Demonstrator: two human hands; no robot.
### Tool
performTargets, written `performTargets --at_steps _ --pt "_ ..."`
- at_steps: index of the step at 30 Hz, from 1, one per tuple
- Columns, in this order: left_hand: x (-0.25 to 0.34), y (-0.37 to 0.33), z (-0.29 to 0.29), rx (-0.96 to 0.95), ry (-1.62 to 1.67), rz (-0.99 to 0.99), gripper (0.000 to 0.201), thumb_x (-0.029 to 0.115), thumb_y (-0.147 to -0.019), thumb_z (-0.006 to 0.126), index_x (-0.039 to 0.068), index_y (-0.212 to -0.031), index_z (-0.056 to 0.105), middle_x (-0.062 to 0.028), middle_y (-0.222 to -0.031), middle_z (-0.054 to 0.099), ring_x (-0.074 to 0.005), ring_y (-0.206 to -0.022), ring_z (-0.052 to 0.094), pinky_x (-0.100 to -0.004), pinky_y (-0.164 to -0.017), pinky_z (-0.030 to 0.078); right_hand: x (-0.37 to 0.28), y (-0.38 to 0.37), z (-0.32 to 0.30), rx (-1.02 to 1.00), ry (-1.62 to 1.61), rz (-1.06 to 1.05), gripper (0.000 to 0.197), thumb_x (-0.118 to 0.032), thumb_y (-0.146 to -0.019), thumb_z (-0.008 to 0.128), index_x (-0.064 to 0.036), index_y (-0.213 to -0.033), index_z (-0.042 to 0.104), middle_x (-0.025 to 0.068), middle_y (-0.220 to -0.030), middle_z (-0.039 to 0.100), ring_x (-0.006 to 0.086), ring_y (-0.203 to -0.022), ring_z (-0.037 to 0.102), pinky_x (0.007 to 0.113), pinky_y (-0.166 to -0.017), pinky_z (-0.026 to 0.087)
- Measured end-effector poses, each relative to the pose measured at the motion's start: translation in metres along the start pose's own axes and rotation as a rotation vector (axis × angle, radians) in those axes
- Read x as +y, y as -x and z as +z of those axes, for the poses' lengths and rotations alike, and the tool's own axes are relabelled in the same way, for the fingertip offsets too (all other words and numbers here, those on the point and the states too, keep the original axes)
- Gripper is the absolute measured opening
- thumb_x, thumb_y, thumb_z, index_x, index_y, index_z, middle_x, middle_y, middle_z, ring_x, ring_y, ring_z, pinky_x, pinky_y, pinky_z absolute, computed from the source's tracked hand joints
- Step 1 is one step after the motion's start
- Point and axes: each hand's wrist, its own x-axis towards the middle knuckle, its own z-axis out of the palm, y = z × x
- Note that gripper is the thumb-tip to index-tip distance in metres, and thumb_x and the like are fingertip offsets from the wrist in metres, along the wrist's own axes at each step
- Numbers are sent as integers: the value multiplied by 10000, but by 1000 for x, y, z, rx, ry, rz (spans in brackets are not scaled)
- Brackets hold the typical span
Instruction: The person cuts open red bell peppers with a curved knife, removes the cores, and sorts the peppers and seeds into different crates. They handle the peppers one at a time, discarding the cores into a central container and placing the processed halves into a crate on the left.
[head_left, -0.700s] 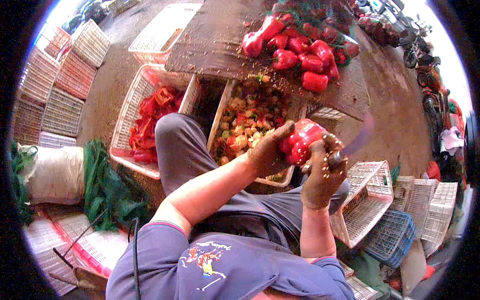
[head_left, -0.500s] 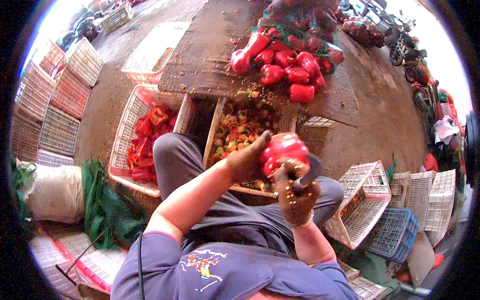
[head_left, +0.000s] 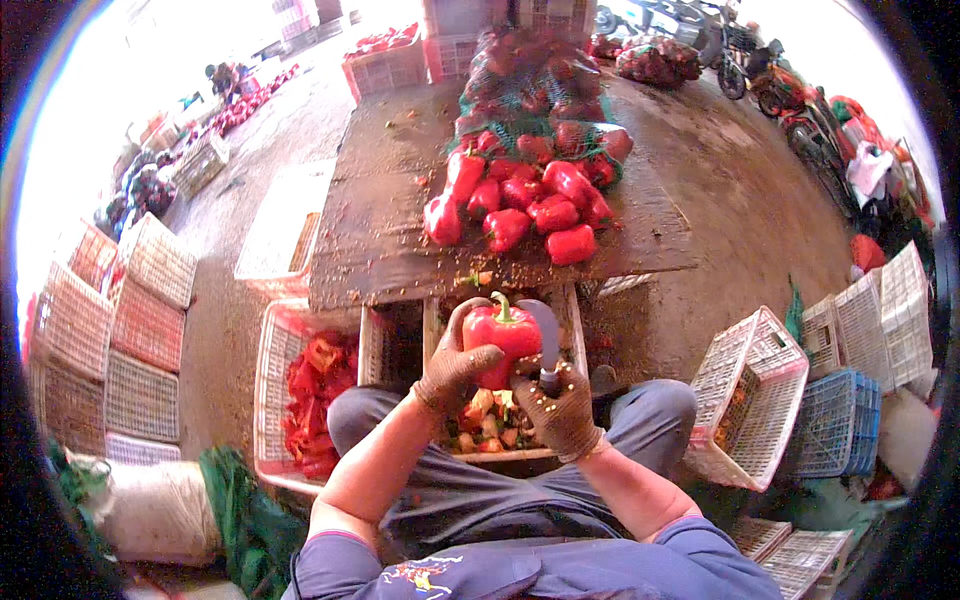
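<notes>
The left hand (head_left: 457,362) and right hand (head_left: 557,408) wear close-fitting brown fabric gloves that end at the wrists, darker in patches; pale specks dot the right one. The shirt (head_left: 610,577) is blue-violet, its short sleeves (head_left: 712,556) edged with a thin reddish trim (head_left: 683,522). A small print (head_left: 424,574) in red, yellow and white marks its front. The trousers (head_left: 480,495) are dark grey, creased and loose.

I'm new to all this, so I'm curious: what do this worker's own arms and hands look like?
The left hand and right hand both wear brown, close-fitting fabric gloves; the right one is speckled with pale bits. The forearms are bare up to short, greyish-blue, pink-edged sleeves. No cables or markings show on either arm.
</notes>
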Motion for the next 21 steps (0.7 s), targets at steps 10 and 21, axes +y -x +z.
performTargets --at_steps 10,21 --pt "4 -52 -14 164 -788 575 843 244 -724 906 38 -1398 445 -121 -1294 544 -260 -1205 539 -387 -1046 448 46 -38 8 6 276 188 191 -144 -877 696 -46 -1034 650 165 -858 712 352 -798 699 432 -683 540" --pt "15 -100 -20 511 -454 667 703 420 -921 723 39 -1412 395 -129 -1320 491 -228 -1188 495 -363 -1051 409 79 -85 56 45 415 -43 130 -146 -933 619 -66 -1035 630 181 -844 671 383 -779 664 439 -673 521"
